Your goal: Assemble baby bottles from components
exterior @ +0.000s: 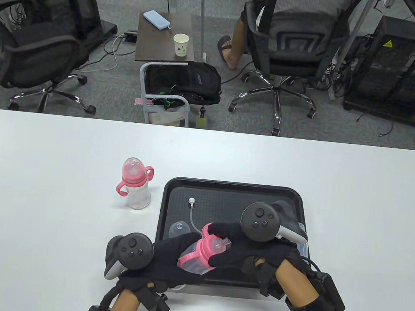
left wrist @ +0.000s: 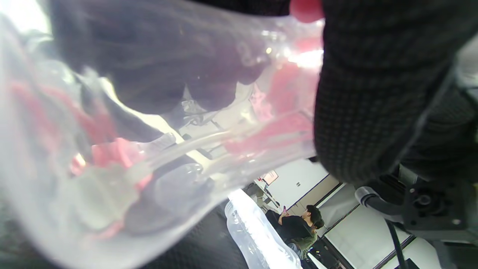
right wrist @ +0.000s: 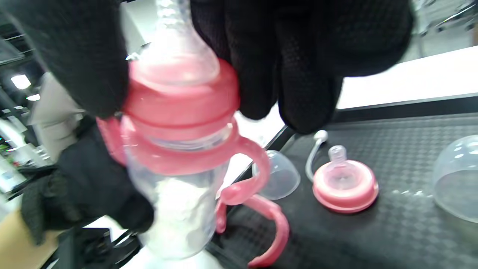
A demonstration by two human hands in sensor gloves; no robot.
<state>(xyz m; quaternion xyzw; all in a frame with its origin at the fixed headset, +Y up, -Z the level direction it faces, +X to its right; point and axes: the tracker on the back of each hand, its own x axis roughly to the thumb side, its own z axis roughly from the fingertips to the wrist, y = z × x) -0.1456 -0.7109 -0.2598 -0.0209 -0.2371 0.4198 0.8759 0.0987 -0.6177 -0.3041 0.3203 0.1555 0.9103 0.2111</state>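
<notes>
Done bottle (exterior: pixel 136 185) is standing upright on the table (exterior: pixel 41 182), well up-left of the left hand, just outside the tray's (exterior: pixel 233 188) left edge; dome cap on, pink handles out.

Left hand (exterior: pixel 166 260) is gripping the clear body of the bottle (exterior: pixel 197 254), holding it tilted over the tray's near-left corner.

Just beyond the left hand's fingers, a clear dome (right wrist: pixel 278 175) is sitting on the tray, with a straw (exterior: pixel 193 215) lying beside it.

Right hand (exterior: pixel 252 256) is closing fingers (right wrist: pixel 298 74) around the bottle's pink collar (right wrist: pixel 183 101), nipple poking up between them; handle ring is sitting under the collar.

Below the right-hand fingers, a spare nipple collar (right wrist: pixel 345 185) is resting on the tray, a second dome (right wrist: pixel 457 179) to its right, a loose pink handle (right wrist: pixel 272 228) lying nearer the bottle.
</notes>
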